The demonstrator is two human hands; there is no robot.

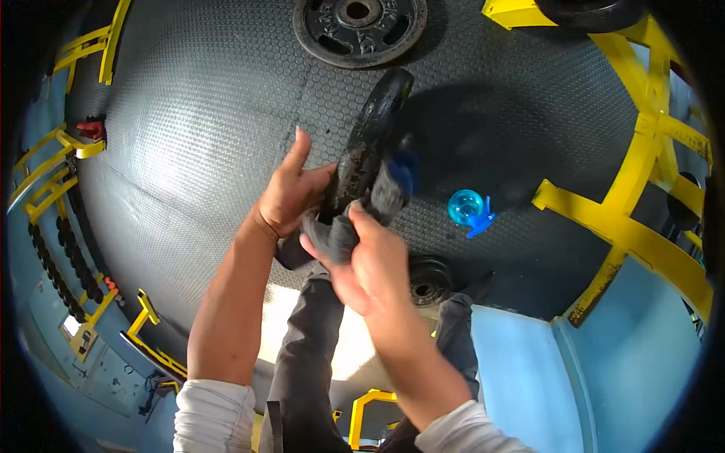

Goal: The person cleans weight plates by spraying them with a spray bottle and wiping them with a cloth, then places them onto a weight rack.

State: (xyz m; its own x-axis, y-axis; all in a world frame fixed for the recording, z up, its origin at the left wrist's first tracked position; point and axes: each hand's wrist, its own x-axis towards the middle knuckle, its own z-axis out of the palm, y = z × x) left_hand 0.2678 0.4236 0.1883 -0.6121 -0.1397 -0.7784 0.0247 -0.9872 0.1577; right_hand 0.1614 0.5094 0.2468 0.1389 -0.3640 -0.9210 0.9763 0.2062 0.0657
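A dark weight plate [365, 140] stands on edge on the floor, seen nearly edge-on, between my hands. My left hand [293, 189] is against its left side, thumb raised and apart, with the other fingers partly hidden behind the plate. On the near right side, my right hand [370, 260] grips a grey cloth [332, 238], which is blurred by motion and pressed to the plate. Part of the cloth, with something blue beside it, lies along the plate's right face.
A blue spray bottle [466, 208] is on the black textured floor [204, 113] at right. Another plate [361, 34] lies at the top, and a smaller one [427, 283] near my feet. Yellow metal frames [627, 219] stand at right and left.
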